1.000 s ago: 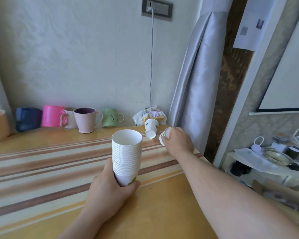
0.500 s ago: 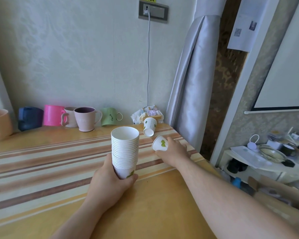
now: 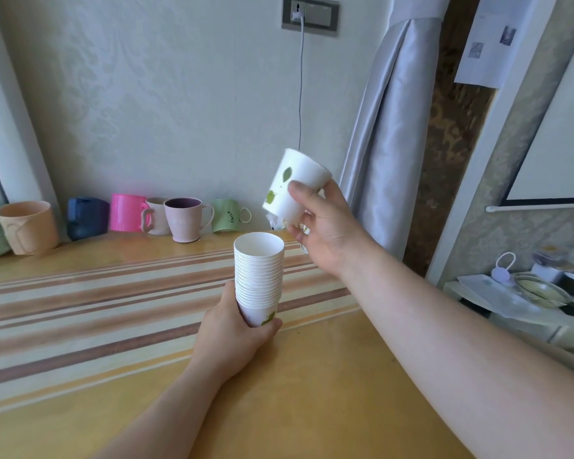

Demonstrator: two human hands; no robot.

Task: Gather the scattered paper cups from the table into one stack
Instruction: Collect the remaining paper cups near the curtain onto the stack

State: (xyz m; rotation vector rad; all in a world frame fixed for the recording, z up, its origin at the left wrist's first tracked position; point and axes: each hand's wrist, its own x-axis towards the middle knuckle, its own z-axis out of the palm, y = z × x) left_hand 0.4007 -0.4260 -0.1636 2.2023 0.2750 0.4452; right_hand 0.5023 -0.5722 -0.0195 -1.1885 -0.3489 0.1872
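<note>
Spreading wide beneath both arms, the bench (image 3: 328, 385) carries a striped runner (image 3: 80, 309), with a grey curtain (image 3: 388, 144) hanging past its far right corner and a row of mugs (image 3: 183, 218) against the wall. The left hand (image 3: 232, 336) has its fingers closed around the base of the stack (image 3: 258, 276), upright, mouth open. Just above and right, the right hand (image 3: 325, 233) grips a tilted paper cup (image 3: 294, 185) in open air.

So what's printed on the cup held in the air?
Green leaves on white, on the cup; seen in the head view.
</note>
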